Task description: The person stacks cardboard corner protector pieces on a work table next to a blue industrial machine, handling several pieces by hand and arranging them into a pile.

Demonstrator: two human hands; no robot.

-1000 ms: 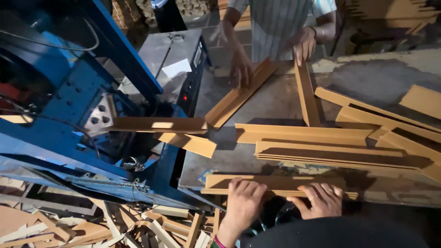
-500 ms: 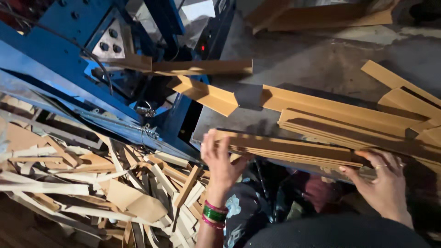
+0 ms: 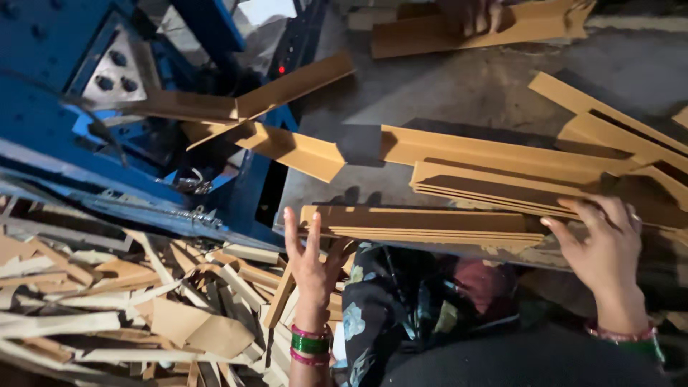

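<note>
Squaring seems half done: a stack of long brown L-shaped cardboard strips at the lower centre of the frame is pressed at its near end by the left hand, fingers spread flat, and at the far end by the right hand, fingers open, resting on it. More strips above lie unsorted. The edges look nearly aligned.

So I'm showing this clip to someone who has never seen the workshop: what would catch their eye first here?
Probably the stack of tan cardboard angle strips at the table's near edge, squared between the left hand, flat against its end, and the right hand resting on its other end. Next, the blue machine at upper left, with a strip poking out, and the heap of cardboard offcuts on the floor below it.
</note>
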